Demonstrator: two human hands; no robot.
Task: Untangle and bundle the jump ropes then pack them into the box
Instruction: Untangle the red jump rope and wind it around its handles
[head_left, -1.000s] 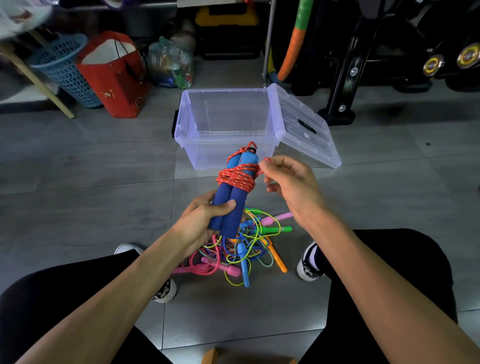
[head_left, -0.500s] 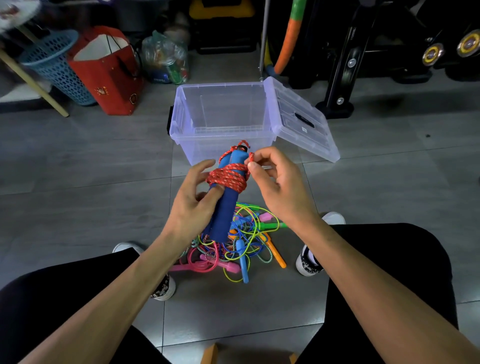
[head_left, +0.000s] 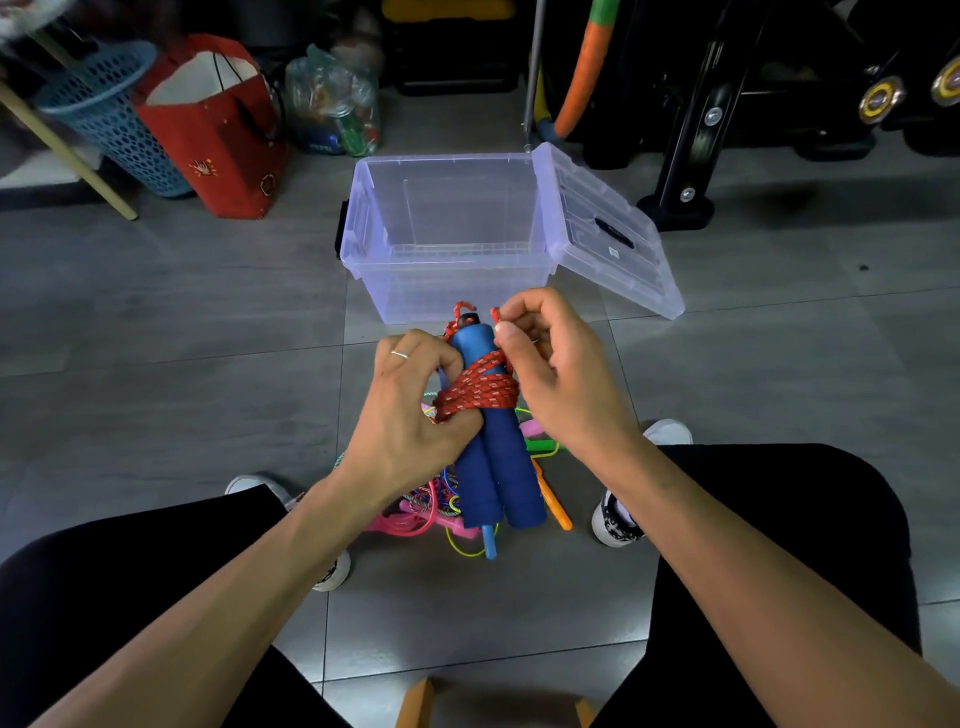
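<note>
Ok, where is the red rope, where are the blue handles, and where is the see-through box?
red rope (head_left: 478, 392): head view, on the coils wound round the handles.
blue handles (head_left: 506, 470): head view, on the right handle's foam below the coils.
see-through box (head_left: 457, 283): head view, on its near front wall.

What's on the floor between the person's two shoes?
In the head view, a tangled pile of jump ropes in pink, green, blue and orange lies on the tiles between the left shoe and the right shoe.
</note>
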